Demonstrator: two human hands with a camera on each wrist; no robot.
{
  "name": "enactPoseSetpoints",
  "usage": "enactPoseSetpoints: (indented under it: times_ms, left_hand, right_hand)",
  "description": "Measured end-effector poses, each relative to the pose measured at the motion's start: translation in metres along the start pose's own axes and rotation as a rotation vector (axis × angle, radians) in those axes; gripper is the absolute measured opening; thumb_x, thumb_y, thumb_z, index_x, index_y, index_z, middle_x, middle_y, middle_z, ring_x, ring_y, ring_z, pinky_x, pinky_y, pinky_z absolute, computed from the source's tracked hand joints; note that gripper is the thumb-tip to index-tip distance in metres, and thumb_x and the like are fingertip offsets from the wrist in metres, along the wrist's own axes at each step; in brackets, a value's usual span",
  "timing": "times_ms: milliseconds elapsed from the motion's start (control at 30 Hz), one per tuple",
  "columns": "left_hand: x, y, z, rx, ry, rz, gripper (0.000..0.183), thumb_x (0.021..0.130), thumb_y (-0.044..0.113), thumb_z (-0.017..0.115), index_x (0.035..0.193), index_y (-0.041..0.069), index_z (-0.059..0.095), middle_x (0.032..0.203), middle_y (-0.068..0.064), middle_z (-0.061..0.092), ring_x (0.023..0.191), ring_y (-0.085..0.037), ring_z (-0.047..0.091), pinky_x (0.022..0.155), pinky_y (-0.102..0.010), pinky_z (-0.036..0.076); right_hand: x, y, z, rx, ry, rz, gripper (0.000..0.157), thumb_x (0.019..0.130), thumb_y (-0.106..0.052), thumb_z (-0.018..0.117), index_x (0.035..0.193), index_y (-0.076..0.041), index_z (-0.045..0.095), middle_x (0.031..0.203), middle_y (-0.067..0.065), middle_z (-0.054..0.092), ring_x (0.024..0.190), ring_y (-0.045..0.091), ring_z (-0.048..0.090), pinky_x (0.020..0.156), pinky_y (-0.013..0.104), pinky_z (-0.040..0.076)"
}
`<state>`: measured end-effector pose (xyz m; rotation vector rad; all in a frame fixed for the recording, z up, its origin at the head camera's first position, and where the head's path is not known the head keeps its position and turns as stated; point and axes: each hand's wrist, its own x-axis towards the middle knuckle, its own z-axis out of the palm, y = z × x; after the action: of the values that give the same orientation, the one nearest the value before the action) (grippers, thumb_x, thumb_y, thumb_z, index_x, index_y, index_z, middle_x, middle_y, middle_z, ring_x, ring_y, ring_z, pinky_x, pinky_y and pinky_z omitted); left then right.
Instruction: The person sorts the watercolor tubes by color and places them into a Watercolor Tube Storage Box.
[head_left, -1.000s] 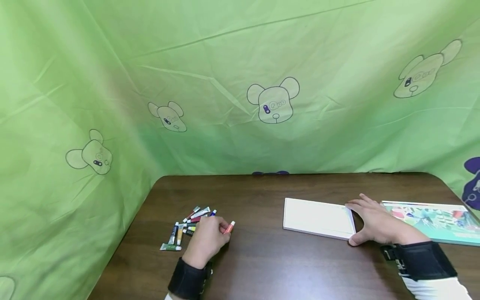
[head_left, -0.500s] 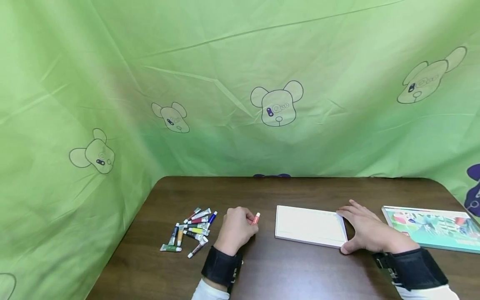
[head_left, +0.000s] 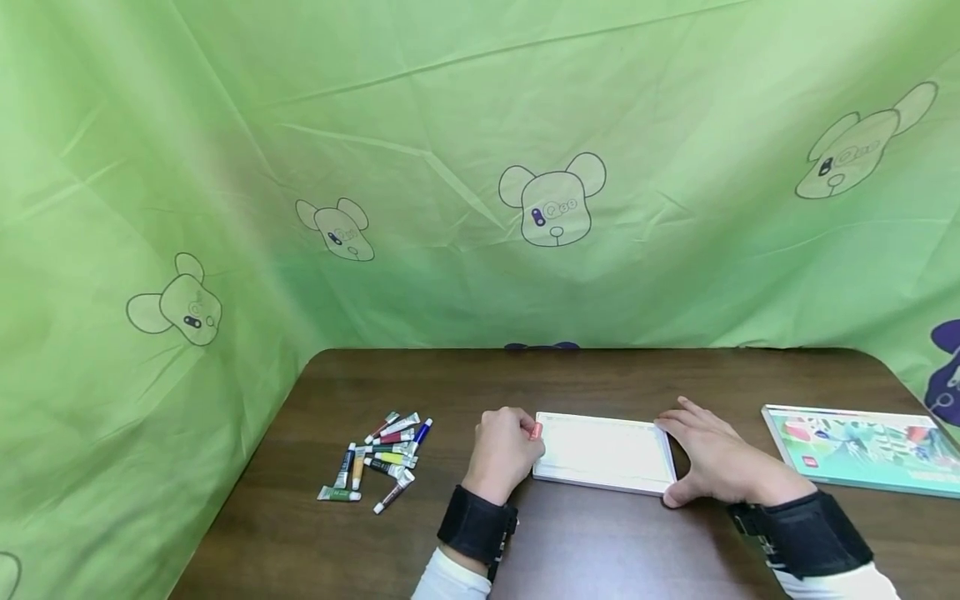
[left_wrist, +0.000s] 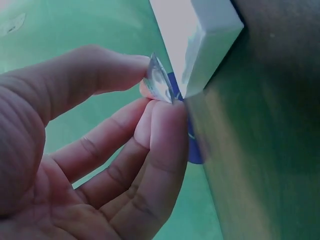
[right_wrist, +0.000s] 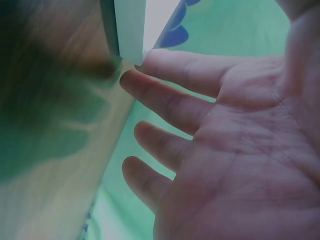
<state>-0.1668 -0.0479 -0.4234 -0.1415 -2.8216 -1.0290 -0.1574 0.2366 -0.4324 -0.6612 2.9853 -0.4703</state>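
My left hand (head_left: 504, 450) pinches a small orange-red paint tube (head_left: 536, 431) between thumb and fingers, at the left end of a shallow white tray (head_left: 606, 454). In the left wrist view the tube's flat silver end (left_wrist: 160, 82) sticks out of the pinch, close to a corner of the tray; whether they touch I cannot tell. Straight fingers of my right hand (head_left: 716, 458) lie at the tray's right end, the thumb by the near corner and the index finger by the far one. The right wrist view has the index fingertip against the tray's corner (right_wrist: 132, 30).
Several paint tubes (head_left: 393, 458) lie in a loose pile on the left of the brown table (head_left: 450, 392). To the right lies a flat turquoise box (head_left: 870, 450) with a colourful printed lid. A green curtain (head_left: 435, 292) hangs behind the table.
From the pile, my left hand has carried the orange-red paint tube right to the white tray. The tray has slid left along with my right hand at its end.
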Motion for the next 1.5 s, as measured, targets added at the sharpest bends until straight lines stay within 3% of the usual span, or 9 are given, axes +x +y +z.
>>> enactPoseSetpoints:
  times_ms: [300, 433, 667, 1033, 1500]
  left_hand:
    - [-0.004, 0.003, 0.010, 0.108, 0.036, 0.045, 0.011, 0.069, 0.009, 0.072, 0.080, 0.008, 0.071, 0.069, 0.001, 0.060, 0.056, -0.016, 0.048, 0.051, -0.026, 0.040]
    - [-0.005, 0.003, 0.014, 0.162, 0.064, 0.088, 0.007, 0.068, 0.007, 0.072, 0.070, 0.011, 0.066, 0.064, 0.003, 0.053, 0.055, -0.015, 0.048, 0.052, -0.028, 0.042]
    - [-0.003, 0.003, 0.017, 0.200, 0.082, 0.099, 0.026, 0.071, 0.007, 0.071, 0.055, 0.016, 0.054, 0.058, 0.004, 0.045, 0.052, -0.013, 0.046, 0.048, -0.027, 0.039]
    - [-0.001, -0.003, 0.022, 0.189, 0.097, 0.127, 0.031, 0.069, 0.013, 0.076, 0.052, 0.019, 0.051, 0.058, 0.008, 0.046, 0.052, -0.012, 0.048, 0.048, -0.028, 0.040]
    - [0.001, -0.004, 0.023, 0.190, 0.044, 0.105, 0.033, 0.071, 0.015, 0.078, 0.052, 0.021, 0.051, 0.059, 0.008, 0.046, 0.054, -0.011, 0.047, 0.051, -0.026, 0.039]
  right_hand:
    - [0.002, -0.010, 0.003, 0.000, 0.004, -0.026, 0.102, 0.045, -0.057, 0.081, 0.123, 0.004, 0.057, 0.127, 0.019, 0.055, 0.132, 0.048, 0.030, 0.103, 0.061, 0.026]
    - [0.002, -0.011, 0.003, 0.002, 0.011, -0.025, 0.101, 0.045, -0.055, 0.081, 0.123, 0.004, 0.057, 0.127, 0.019, 0.055, 0.132, 0.048, 0.030, 0.103, 0.061, 0.026]
    - [0.001, -0.010, 0.003, 0.006, 0.014, -0.024, 0.101, 0.045, -0.054, 0.081, 0.123, 0.005, 0.056, 0.127, 0.020, 0.055, 0.132, 0.048, 0.030, 0.104, 0.061, 0.025]
    - [0.001, -0.012, 0.001, 0.017, -0.009, -0.014, 0.104, 0.047, -0.055, 0.081, 0.126, 0.007, 0.054, 0.128, 0.022, 0.054, 0.132, 0.048, 0.030, 0.105, 0.060, 0.024]
    - [0.002, -0.010, 0.002, 0.012, -0.013, -0.012, 0.106, 0.047, -0.058, 0.080, 0.127, 0.006, 0.053, 0.129, 0.022, 0.053, 0.133, 0.047, 0.030, 0.104, 0.060, 0.025]
